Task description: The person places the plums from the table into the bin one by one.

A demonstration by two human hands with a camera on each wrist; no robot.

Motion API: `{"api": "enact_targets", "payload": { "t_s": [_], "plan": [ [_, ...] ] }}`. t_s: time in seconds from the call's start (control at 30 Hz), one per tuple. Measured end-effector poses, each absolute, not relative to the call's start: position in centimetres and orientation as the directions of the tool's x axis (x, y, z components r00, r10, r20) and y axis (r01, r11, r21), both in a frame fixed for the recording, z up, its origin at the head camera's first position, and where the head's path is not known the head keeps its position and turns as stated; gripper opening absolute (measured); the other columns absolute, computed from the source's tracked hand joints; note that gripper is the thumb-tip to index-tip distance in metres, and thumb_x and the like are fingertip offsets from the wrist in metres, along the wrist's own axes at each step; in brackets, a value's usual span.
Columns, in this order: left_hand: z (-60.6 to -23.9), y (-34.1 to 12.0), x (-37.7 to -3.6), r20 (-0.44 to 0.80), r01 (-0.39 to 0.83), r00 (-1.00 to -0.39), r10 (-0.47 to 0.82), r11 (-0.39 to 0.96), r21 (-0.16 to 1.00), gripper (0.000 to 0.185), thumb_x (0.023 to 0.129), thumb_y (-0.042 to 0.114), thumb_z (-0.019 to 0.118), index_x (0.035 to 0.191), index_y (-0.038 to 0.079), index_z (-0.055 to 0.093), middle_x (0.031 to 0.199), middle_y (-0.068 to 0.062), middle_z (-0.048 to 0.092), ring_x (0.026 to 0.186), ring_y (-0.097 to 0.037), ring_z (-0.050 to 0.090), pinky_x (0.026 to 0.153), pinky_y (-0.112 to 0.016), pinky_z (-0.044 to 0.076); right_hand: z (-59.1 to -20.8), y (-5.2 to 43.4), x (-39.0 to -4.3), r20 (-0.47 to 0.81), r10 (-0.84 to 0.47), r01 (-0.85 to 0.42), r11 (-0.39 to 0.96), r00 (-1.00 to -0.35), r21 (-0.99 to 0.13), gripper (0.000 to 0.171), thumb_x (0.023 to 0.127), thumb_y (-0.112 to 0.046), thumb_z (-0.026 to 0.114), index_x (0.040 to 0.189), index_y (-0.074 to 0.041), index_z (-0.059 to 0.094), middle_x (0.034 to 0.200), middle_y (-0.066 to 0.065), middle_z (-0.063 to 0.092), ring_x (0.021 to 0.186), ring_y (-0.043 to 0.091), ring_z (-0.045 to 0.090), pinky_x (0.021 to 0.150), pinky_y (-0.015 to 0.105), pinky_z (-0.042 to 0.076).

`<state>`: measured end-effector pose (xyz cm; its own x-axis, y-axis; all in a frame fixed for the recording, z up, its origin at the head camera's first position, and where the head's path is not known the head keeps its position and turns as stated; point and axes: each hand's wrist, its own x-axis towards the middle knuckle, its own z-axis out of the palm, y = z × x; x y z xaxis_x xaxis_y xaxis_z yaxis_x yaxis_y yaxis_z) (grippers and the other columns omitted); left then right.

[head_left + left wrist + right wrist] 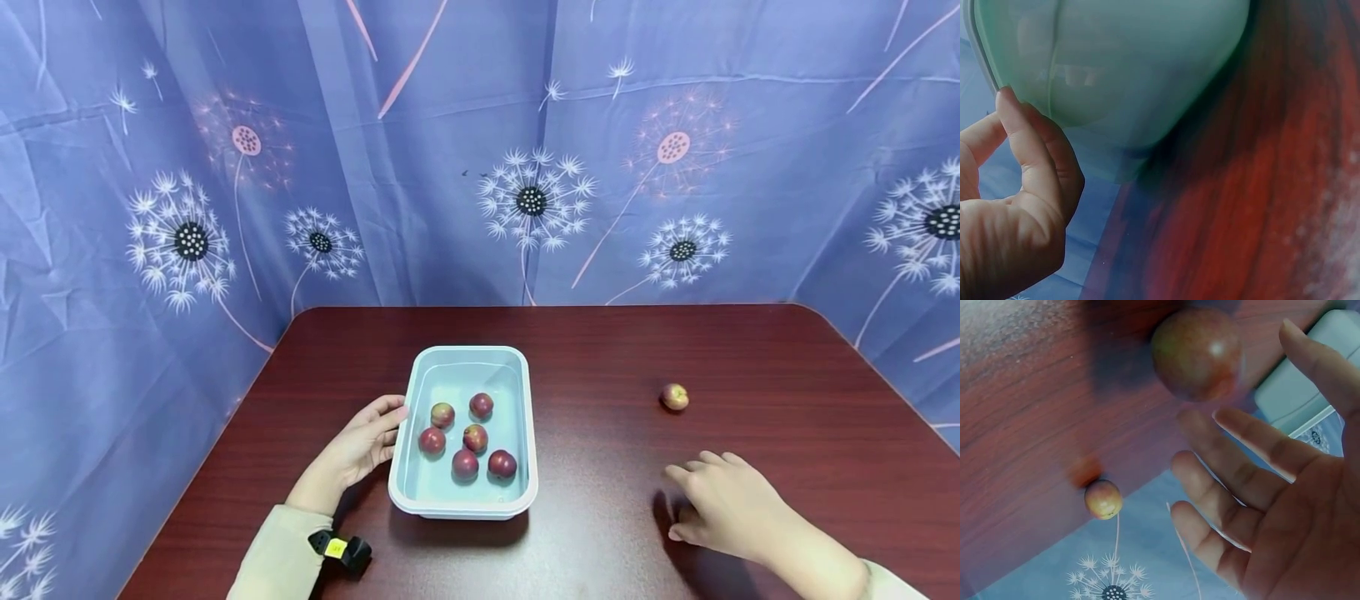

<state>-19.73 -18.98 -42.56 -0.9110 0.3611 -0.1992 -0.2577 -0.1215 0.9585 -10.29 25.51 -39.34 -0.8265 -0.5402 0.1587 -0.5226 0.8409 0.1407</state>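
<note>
We judge the step in hand to be a reach for another fruit, with the tub (471,507) as the gathering place: six reddish fruits (465,465) lie in it, at the middle of the head frame. The left hand (363,442) has its fingertips at the tub's left rim; we cannot tell whether that grip pinches or merely steadies. The right hand (727,504), lower right, has a wide grip, thumb well apart from the fingers, and holds nothing. Its own view shows the nearer fruit (1197,354) on the worktop (585,500), at upper middle, just beside the fingertips; from the head it is hidden. The farther fruit (675,397) sits right of centre in the head frame. The next move, we think, calls for closing thumb and fingers gently around the nearer one.
</note>
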Motion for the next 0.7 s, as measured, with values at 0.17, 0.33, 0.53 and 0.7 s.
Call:
{"api": "enact_targets", "payload": {
  "t_s": [0.17,0.33,0.53,0.7],
  "plan": [
    [-42.6,-19.0,-19.82,-0.196,-0.26,-0.908,0.371,-0.131,0.957,0.018,0.101,0.018,0.046,0.117,0.011,0.043,0.099,0.002,0.06,0.082,-0.006,0.063,0.064,-0.019,0.052,-39.48,25.82,-10.13,0.115,-0.53,-0.518,0.847,-0.84,0.119,0.048,0.048,-0.042,0.087,0.075,-0.021,0.054,0.062,-0.017,0.046,0.065,0.016,0.054,0.058,0.034,0.041],
    [-42.48,-19.01,-19.83,-0.197,-0.263,-0.908,0.369,-0.138,0.955,0.017,0.101,0.018,0.045,0.116,0.011,0.042,0.098,0.002,0.059,0.081,-0.006,0.063,0.063,-0.019,0.053,-39.73,26.16,-9.96,0.063,-0.514,-0.506,0.856,-0.856,0.103,0.05,0.047,-0.034,0.089,0.071,-0.025,0.045,0.061,-0.019,0.039,0.062,0.012,0.048,0.054,0.028,0.034],
    [-42.32,-18.93,-19.77,-0.204,-0.267,-0.909,0.364,-0.134,0.954,0.018,0.101,0.018,0.045,0.117,0.01,0.042,0.098,0.001,0.059,0.08,-0.006,0.063,0.064,-0.019,0.053,-40.08,26.37,-9.88,0.038,-0.489,-0.483,0.868,-0.871,0.113,0.048,0.046,-0.026,0.089,0.075,-0.021,0.051,0.066,-0.015,0.052,0.063,0.015,0.053,0.054,0.029,0.033],
    [-42.37,-18.88,-19.73,-0.206,-0.27,-0.908,0.365,-0.136,0.953,0.018,0.101,0.018,0.045,0.117,0.01,0.043,0.098,0.001,0.059,0.08,-0.006,0.063,0.064,-0.019,0.053,-40.2,26.35,-9.76,0.06,-0.488,-0.477,0.868,-0.871,0.136,0.048,0.048,-0.027,0.09,0.072,-0.023,0.048,0.065,-0.015,0.051,0.062,0.013,0.052,0.055,0.028,0.03]
  ]
}}
